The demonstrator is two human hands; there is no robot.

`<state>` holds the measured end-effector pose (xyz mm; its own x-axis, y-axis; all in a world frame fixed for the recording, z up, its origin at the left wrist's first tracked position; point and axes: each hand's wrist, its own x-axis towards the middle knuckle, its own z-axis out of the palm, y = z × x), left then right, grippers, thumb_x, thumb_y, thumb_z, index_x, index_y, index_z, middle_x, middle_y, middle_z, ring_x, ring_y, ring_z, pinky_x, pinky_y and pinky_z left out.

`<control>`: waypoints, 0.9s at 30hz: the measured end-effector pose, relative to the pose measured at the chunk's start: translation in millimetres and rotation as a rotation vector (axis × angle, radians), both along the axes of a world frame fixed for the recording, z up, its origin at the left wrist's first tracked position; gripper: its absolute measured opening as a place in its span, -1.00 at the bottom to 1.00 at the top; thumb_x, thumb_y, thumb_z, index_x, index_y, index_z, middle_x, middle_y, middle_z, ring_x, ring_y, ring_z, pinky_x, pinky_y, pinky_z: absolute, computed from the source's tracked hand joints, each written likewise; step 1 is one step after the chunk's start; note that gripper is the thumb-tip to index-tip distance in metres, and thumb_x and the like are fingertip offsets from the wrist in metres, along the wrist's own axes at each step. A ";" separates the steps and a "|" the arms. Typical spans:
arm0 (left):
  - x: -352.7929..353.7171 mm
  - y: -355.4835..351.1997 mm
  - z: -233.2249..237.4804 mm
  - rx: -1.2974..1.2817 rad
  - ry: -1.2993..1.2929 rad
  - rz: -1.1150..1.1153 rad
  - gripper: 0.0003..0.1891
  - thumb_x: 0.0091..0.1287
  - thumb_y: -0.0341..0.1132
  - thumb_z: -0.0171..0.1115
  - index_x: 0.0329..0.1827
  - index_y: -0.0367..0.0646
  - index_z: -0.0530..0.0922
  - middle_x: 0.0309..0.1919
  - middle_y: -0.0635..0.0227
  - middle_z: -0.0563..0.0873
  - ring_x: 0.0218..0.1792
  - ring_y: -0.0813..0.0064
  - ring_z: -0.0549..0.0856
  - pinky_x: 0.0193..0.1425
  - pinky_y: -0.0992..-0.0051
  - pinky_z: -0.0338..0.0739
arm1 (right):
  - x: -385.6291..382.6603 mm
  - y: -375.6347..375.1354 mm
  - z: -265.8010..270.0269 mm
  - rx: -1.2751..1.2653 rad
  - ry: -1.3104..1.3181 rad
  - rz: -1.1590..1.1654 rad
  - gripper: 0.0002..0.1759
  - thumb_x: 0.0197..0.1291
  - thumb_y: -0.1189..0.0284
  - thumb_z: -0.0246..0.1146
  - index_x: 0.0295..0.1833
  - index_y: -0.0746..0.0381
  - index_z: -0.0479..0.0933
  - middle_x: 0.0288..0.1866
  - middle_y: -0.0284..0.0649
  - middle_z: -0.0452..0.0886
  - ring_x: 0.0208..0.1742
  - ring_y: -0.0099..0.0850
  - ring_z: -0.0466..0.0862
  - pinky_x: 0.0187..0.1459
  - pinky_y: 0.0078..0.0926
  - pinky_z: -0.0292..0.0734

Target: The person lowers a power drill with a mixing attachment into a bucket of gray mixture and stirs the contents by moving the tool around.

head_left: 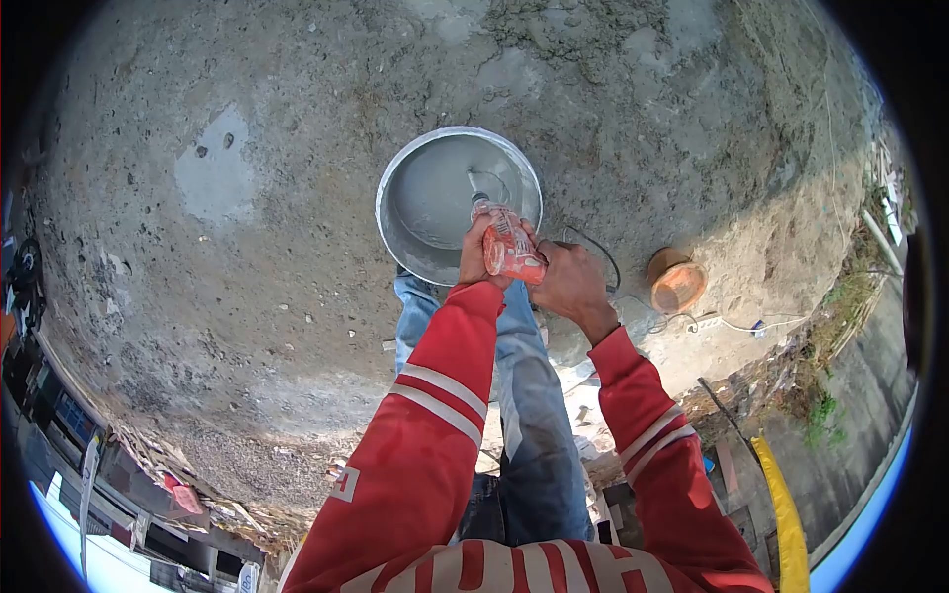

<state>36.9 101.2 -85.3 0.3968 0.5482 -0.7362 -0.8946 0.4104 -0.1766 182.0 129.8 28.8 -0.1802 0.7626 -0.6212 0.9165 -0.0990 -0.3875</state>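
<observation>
Rough grey ground (316,188), round grey tub (403,233) — left hand (474,253) and right hand (575,283) grip the dusty red drill (512,247); best hold its metal shaft (476,186) central.

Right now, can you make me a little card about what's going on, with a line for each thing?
left hand: wrapped round the red drill
right hand: on the drill's other side
rod: points from the drill into the grey mix
bucket: round, pale rim, holds the grey mix
ground: grey and rough, with small stones
orange pot: on the ground, right of the bucket
rod's tip: can't tell how deep it goes
</observation>
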 end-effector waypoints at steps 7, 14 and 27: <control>-43.2 7.2 3.2 -0.051 0.005 -0.037 -0.73 0.42 -0.22 0.32 0.03 -0.17 0.54 -0.19 0.11 0.71 -0.17 0.09 0.78 -0.02 0.06 0.76 | -41.6 -11.5 -6.8 0.007 0.026 -0.067 -0.71 0.04 0.30 0.43 -0.23 0.30 0.68 -0.31 0.15 0.76 -0.20 0.17 0.80 -0.13 0.04 0.71; -50.9 -5.0 5.9 -0.038 0.067 -0.114 -0.61 0.42 -0.13 0.28 0.10 -0.27 0.52 -0.18 0.00 0.73 -0.16 0.03 0.78 -0.01 0.05 0.75 | -56.2 -34.7 -0.9 0.027 0.046 -0.202 -0.75 0.01 0.34 0.45 -0.28 0.30 0.66 -0.34 0.17 0.74 -0.25 0.20 0.78 -0.15 0.06 0.69; -42.5 -4.7 10.0 -0.076 0.038 -0.196 -0.73 0.39 -0.26 0.36 0.03 -0.17 0.53 -0.24 0.15 0.72 -0.22 0.13 0.77 -0.09 0.10 0.73 | -54.2 -49.3 -0.6 0.037 0.077 -0.274 -0.77 -0.04 0.39 0.46 -0.31 0.29 0.64 -0.43 0.15 0.71 -0.32 0.18 0.76 -0.18 0.04 0.68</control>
